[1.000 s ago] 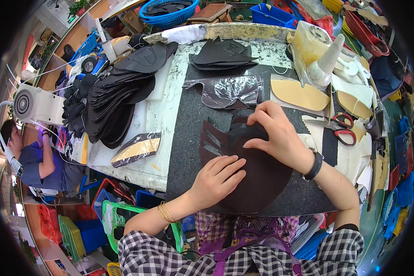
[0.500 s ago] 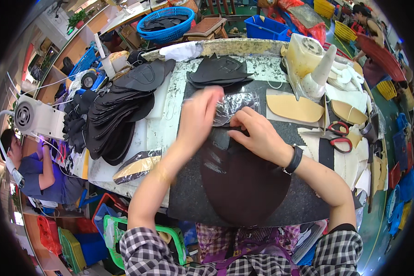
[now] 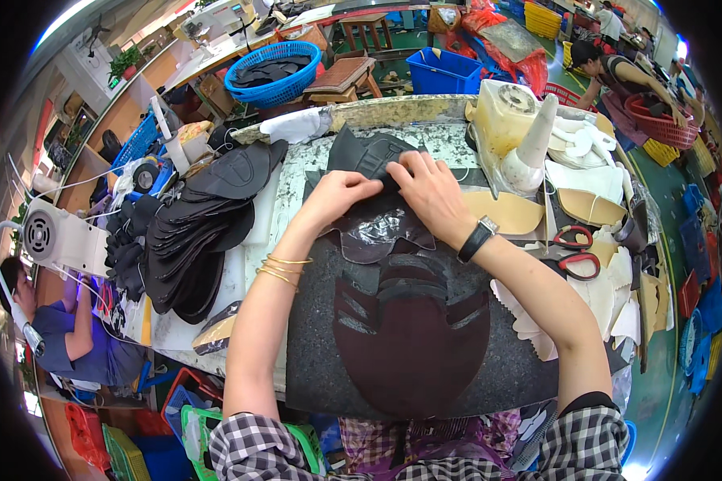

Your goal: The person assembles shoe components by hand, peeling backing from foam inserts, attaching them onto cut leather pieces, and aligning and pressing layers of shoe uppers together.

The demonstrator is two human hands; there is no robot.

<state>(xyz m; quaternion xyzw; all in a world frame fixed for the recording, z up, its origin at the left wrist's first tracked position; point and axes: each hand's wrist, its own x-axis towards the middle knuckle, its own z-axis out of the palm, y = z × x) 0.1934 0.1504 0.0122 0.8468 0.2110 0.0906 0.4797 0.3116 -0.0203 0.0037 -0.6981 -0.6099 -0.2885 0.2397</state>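
Note:
At the far side of the dark work board [image 3: 313, 373], both hands are at a small stack of black cut pieces [image 3: 359, 152]. My left hand [image 3: 337, 196] is closed, its thumb and fingertips pinching an edge of the upper black piece. Bent fingers of my right hand [image 3: 433, 192] grip the same piece from the other side, partly hiding it. Just below the hands lies a cut piece with a shiny patch [image 3: 383, 236]. Nearer me, a large rounded dark brown piece [image 3: 413, 345] with shiny strips at its sides lies flat on the board.
A fanned pile of black pieces [image 3: 204, 224] lies left, beside a white lamp-like device [image 3: 62, 232]. On the right are a white glue pot with a cone [image 3: 509, 132], beige pieces [image 3: 505, 212] and red-handled scissors [image 3: 579, 264]. Another person [image 3: 80, 329] sits at left.
Both hands have moved farther away, from the large brown piece to the black stack. The large piece now lies uncovered, with its upper edge and side strips showing. The view has shifted slightly.

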